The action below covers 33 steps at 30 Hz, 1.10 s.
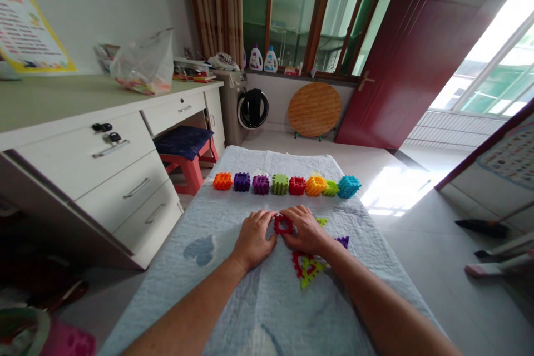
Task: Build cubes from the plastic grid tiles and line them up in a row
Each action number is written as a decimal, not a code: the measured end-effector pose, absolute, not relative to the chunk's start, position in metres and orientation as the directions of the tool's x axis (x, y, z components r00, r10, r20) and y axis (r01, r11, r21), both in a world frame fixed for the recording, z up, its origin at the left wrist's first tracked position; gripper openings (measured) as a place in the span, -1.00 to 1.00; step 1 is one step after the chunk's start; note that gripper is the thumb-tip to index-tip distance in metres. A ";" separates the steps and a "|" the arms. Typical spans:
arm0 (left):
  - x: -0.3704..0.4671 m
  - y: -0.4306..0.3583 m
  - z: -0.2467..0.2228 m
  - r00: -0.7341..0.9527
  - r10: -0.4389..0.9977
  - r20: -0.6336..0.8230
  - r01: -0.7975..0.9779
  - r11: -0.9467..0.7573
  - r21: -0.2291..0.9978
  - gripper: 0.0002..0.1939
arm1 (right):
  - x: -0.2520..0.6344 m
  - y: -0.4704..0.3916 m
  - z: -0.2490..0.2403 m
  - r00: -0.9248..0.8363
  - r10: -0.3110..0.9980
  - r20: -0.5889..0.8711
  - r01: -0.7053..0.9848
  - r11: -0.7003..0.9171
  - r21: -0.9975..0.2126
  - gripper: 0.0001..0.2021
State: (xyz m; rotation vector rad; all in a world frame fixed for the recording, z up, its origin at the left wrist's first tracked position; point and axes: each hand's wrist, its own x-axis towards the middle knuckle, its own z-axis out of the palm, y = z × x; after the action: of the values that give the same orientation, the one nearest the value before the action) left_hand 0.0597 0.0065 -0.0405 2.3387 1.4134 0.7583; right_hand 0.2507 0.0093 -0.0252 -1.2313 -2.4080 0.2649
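Left hand and right hand clasp the red square between them, seemingly mid-assembly, the next move likely needing aligned teeth.

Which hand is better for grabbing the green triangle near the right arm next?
Probably the right hand: it looks nearer the green triangle. The left hand is farther away. Both hands are at the red square, so the right may need to let go first.

A row of blocks lies behind the hands on the cloth, right of the desk.
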 end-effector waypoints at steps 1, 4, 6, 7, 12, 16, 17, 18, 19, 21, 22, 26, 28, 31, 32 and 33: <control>0.059 0.007 -0.041 0.377 0.883 0.278 0.720 -0.468 0.512 -0.52 | 0.251 0.009 -0.025 -0.519 0.810 0.274 0.731 0.586 -0.349 -0.48; 0.059 0.007 -0.041 0.384 0.882 0.273 0.710 -0.471 0.523 -0.46 | 0.249 0.011 -0.025 -0.510 0.821 0.255 0.738 0.571 -0.360 -0.43; 0.058 0.007 -0.041 0.390 0.881 0.268 0.703 -0.473 0.531 -0.44 | 0.247 0.012 -0.025 -0.505 0.829 0.239 0.744 0.559 -0.367 -0.45; 0.057 0.007 -0.042 0.392 0.880 0.266 0.700 -0.474 0.534 -0.44 | 0.246 0.013 -0.024 -0.504 0.833 0.230 0.748 0.554 -0.367 -0.46; 0.056 0.009 -0.042 0.401 0.878 0.263 0.690 -0.478 0.543 -0.43 | 0.243 0.013 -0.019 -0.495 0.851 0.175 0.777 0.524 -0.349 -0.42; 0.056 0.009 -0.042 0.400 0.878 0.263 0.693 -0.477 0.541 -0.44 | 0.241 0.013 -0.016 -0.488 0.864 0.120 0.800 0.498 -0.334 -0.40; 0.056 0.009 -0.042 0.402 0.877 0.262 0.692 -0.479 0.541 -0.44 | 0.241 0.013 -0.015 -0.490 0.865 0.111 0.802 0.497 -0.332 -0.39; 0.056 0.009 -0.042 0.405 0.876 0.262 0.690 -0.481 0.540 -0.45 | 0.241 0.014 -0.013 -0.494 0.863 0.107 0.801 0.500 -0.330 -0.38; 0.056 0.009 -0.042 0.409 0.874 0.262 0.689 -0.484 0.540 -0.46 | 0.243 0.016 -0.010 -0.499 0.859 0.113 0.798 0.506 -0.328 -0.36; 0.055 0.009 -0.043 0.413 0.872 0.262 0.690 -0.488 0.534 -0.47 | 0.248 0.023 -0.001 -0.494 0.855 0.159 0.789 0.518 -0.330 -0.35; 0.055 0.009 -0.044 0.414 0.872 0.261 0.694 -0.487 0.530 -0.46 | 0.253 0.029 0.006 -0.478 0.857 0.195 0.790 0.516 -0.331 -0.36; 0.054 0.011 -0.049 0.414 0.874 0.256 0.703 -0.485 0.520 -0.46 | 0.274 0.066 0.032 -0.320 0.891 0.322 0.855 0.418 -0.308 -0.42; 0.054 0.011 -0.050 0.411 0.875 0.258 0.698 -0.484 0.528 -0.47 | 0.282 0.087 0.038 -0.246 0.918 0.312 0.895 0.338 -0.290 -0.41; 0.055 0.011 -0.049 0.394 0.886 0.243 0.702 -0.461 0.543 -0.47 | 0.290 0.113 0.034 -0.203 0.948 0.244 0.927 0.266 -0.264 -0.40; 0.055 0.011 -0.048 0.390 0.891 0.233 0.705 -0.452 0.547 -0.47 | 0.291 0.119 0.031 -0.202 0.955 0.218 0.933 0.255 -0.253 -0.39; 0.055 0.011 -0.047 0.387 0.894 0.224 0.708 -0.444 0.549 -0.47 | 0.292 0.123 0.028 -0.202 0.959 0.197 0.938 0.247 -0.243 -0.38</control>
State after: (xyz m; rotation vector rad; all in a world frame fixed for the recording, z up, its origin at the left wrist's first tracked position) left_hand 0.0550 0.0107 -0.0465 2.2873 1.3899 0.7065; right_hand 0.2916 0.1230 0.0278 -1.7552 -2.2191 0.1000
